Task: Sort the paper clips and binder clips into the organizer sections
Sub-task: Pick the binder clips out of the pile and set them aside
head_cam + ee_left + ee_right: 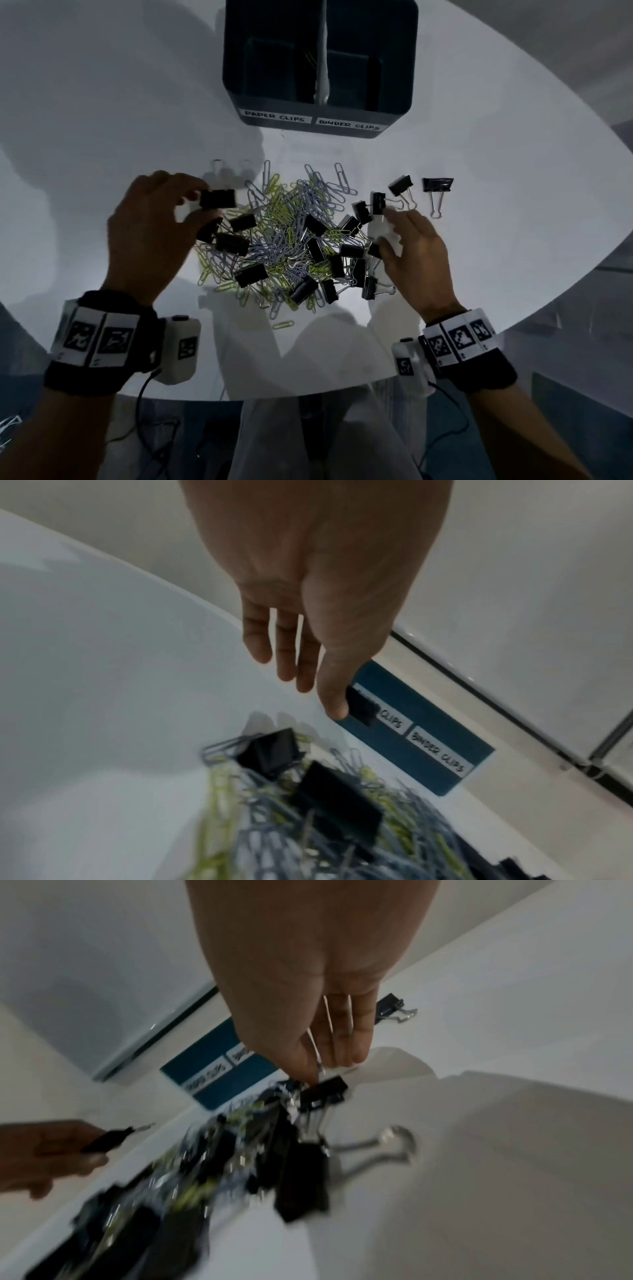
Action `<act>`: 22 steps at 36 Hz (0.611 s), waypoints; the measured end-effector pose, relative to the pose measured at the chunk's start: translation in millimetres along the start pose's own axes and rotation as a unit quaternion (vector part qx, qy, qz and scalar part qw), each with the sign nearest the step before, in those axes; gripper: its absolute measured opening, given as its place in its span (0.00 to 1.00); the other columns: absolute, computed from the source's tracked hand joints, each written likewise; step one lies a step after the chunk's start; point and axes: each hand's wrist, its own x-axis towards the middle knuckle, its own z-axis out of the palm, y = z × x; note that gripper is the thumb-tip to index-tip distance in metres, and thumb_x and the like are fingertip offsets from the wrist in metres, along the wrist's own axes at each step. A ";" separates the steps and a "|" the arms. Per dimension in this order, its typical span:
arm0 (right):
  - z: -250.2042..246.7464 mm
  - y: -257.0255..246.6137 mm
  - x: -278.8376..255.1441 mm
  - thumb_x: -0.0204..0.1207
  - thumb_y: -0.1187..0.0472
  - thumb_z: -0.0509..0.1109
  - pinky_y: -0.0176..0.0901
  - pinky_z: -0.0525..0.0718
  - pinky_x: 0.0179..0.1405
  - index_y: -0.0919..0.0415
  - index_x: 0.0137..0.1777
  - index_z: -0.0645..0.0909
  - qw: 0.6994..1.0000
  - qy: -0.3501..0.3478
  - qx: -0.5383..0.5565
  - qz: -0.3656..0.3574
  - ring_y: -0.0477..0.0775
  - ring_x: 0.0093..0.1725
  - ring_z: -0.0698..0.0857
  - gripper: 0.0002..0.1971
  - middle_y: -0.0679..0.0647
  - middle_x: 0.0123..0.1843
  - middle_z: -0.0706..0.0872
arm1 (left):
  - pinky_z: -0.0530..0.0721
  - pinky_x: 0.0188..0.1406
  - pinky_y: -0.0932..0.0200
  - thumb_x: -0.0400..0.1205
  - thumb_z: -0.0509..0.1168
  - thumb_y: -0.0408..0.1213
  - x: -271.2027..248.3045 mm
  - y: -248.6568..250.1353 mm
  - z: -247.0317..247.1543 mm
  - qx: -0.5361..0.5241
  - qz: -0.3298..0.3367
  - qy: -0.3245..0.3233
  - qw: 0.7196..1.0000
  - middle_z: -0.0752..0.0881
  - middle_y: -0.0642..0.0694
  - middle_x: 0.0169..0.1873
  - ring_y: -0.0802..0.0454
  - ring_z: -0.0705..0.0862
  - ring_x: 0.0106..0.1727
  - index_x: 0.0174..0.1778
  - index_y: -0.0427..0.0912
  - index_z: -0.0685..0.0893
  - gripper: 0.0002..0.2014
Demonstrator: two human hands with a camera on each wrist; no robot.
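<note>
near the table's middle, our left hand (154, 226) pinches a binder clip (217, 199). its organizer (394, 118) section lies ahead, to the right. our right hand (416, 253) pinches another clip's (323, 1089) wire handle.

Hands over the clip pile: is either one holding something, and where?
Left hand pinches a black binder clip by its body. Right hand grips another clip's wire handles.

Looks like an office desk: a white surface (102, 137) with heaped paper clips (287, 222), black binder clips (437, 185) and a labelled organizer (318, 68).
</note>
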 end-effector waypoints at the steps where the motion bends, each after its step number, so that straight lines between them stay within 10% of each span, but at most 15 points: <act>1: 0.9 -1.6 -4.2 0.75 0.68 0.72 0.54 0.86 0.39 0.65 0.69 0.79 1.000 -0.007 0.001 -0.006 0.63 0.51 0.84 0.22 0.61 0.56 0.85 | 0.79 0.42 0.52 0.78 0.74 0.45 -1.6 -6.4 -1.4 0.003 -0.020 0.013 1.000 0.86 0.49 0.47 0.47 0.82 0.49 0.54 0.49 0.84 0.11; 16: -3.2 -9.3 -0.3 0.76 0.70 0.69 0.49 0.86 0.39 0.61 0.63 0.84 0.998 0.050 0.024 -0.011 0.60 0.54 0.84 0.16 0.58 0.58 0.85 | 0.85 0.47 0.39 0.78 0.73 0.44 -15.6 -36.7 6.7 -0.025 -0.144 0.054 0.988 0.84 0.45 0.54 0.42 0.84 0.50 0.63 0.52 0.76 0.19; 22: -5.2 8.5 25.5 0.73 0.74 0.68 0.55 0.86 0.34 0.61 0.57 0.86 0.997 0.022 -0.042 -0.057 0.64 0.54 0.81 0.16 0.58 0.57 0.86 | 0.80 0.41 0.50 0.79 0.69 0.35 -22.8 -8.3 5.0 -0.003 -0.073 0.047 0.996 0.82 0.47 0.52 0.47 0.84 0.46 0.57 0.47 0.79 0.11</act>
